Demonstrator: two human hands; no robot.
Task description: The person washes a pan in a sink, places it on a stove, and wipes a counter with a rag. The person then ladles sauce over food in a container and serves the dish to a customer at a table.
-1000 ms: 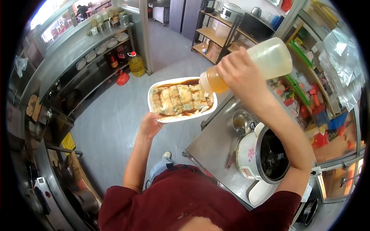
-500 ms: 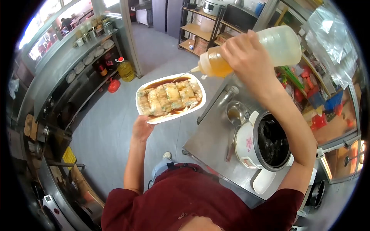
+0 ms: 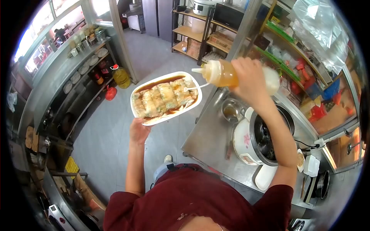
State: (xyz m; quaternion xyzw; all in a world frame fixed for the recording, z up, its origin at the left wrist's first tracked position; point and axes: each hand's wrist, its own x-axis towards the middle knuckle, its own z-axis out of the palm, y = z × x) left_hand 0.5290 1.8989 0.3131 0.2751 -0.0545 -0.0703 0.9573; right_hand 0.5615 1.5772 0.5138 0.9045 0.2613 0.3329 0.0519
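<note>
My left hand holds up a white oblong dish by its near left edge, the fingers mostly hidden beneath it. In the dish lie pale, filled rolls cut in pieces and sitting in brown sauce. My right hand is closed around a clear squeeze bottle of yellowish liquid. The bottle lies nearly level, its nozzle pointing left above the dish's right end. A thin white strip hangs from the bottle's neck towards the rolls.
A steel table on the right bears a white cooker with dark contents, a metal ladle and a white dish. Left stand curved steel shelves and an oil jug on the floor.
My right hand has lowered the bottle and turned it closer to level. A thin stream from the nozzle no longer shows. The dish has shifted slightly left.
</note>
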